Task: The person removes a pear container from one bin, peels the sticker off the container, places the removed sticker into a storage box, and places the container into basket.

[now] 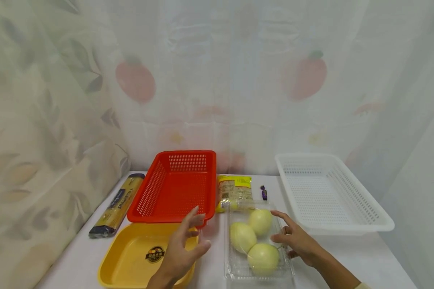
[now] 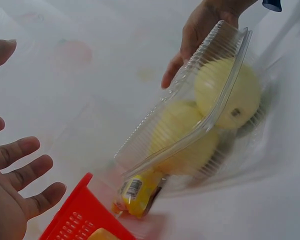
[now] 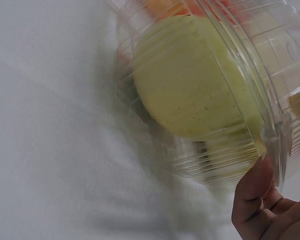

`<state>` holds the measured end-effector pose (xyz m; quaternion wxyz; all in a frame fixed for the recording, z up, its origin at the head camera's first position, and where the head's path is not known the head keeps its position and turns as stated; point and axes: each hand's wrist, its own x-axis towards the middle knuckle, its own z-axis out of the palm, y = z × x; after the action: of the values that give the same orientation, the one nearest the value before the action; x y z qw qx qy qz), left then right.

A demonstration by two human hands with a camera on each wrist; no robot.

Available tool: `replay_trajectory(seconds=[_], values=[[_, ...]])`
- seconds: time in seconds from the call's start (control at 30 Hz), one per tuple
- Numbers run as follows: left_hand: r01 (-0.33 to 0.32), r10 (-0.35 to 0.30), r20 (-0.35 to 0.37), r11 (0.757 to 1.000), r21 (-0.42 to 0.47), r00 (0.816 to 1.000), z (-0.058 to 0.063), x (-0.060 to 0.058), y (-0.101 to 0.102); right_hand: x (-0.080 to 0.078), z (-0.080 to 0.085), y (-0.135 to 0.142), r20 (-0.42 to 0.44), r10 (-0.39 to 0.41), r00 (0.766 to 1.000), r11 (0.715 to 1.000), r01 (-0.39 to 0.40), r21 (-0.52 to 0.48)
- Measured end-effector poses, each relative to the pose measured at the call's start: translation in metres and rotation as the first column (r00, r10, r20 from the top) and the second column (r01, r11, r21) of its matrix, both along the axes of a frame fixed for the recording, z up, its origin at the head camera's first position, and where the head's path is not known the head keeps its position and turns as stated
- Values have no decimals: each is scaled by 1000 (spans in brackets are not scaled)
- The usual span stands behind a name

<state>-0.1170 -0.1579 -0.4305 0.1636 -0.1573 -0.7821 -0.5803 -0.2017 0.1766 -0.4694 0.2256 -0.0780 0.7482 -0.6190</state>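
Observation:
A clear plastic clamshell box (image 1: pixel 231 265) holds three round, pale yellow-green melons (image 1: pixel 263 259) and lies on the table in front of me. My right hand (image 1: pixel 301 244) is at the box's right side, index finger and thumb spread over the lid's edge. In the right wrist view, a bent finger (image 3: pixel 255 187) touches the box rim beside one melon (image 3: pixel 190 80). To the left of the box, my left hand (image 1: pixel 179 255) hovers over the edge of a yellow basin (image 1: pixel 130 249). Its fingers are apart and hold nothing.
Behind the basin stands a red basket (image 1: pixel 181 188), with a spaghetti pack (image 1: pixel 117 206) along its left. A yellow-topped food bag (image 1: pixel 235 186) and a small purple wrapped candy (image 1: pixel 263 193) lie behind the box. A white basket (image 1: pixel 329 196) is at the right.

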Motion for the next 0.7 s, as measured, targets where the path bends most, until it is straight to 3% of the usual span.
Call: replay_trajectory(seconds=[0.13,0.27,0.4,0.7], values=[[30,-30,-14,999,21,999,-4,-3,8,0,-1,0,5,-7,1000,1000,7,6],[31,-33,30,999,37,999,-6,-5,15,-1,-2,-1,11,-9,1000,1000,9,13],[12,-15,69,999,43,998,-10,-7,22,-1,-3,0,12,-6,1000,1000,6,12],[-10,10,53,1000,2,999,-21,-12,35,-3,-4,0,11,-11,1000,1000,11,9]])
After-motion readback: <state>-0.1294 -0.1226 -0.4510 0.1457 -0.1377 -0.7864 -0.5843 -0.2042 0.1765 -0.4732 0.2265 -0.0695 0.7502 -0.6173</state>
